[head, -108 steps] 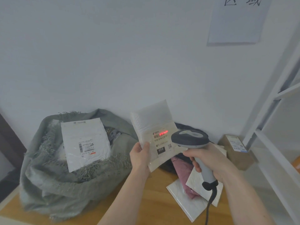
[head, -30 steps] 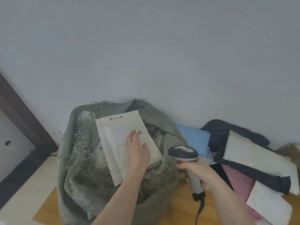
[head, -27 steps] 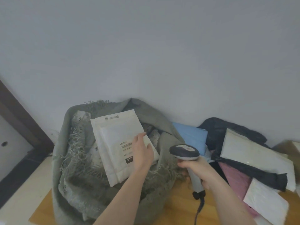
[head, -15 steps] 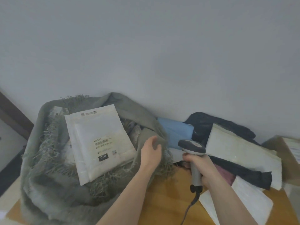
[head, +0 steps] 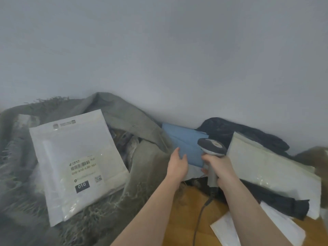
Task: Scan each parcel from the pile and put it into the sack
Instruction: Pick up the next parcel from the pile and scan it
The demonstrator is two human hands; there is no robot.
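Observation:
A grey-green woven sack fills the left, its mouth open. On top of its contents lies a white padded parcel with a barcode label and a black "010" tag. My left hand is off that parcel, fingers extended, touching the lower left edge of a blue parcel that leans against the wall at the pile's left end. My right hand grips the handle of a grey barcode scanner, held upright over the pile, cable hanging down.
The pile to the right holds a cream padded envelope, a black bag, a white flat mailer and a brown box at the edge. They lie on a wooden surface against a white wall.
My left hand scanned the white parcel, laid it in the sack and let go, then moved right to the blue parcel. The view has swung right with the scanner.

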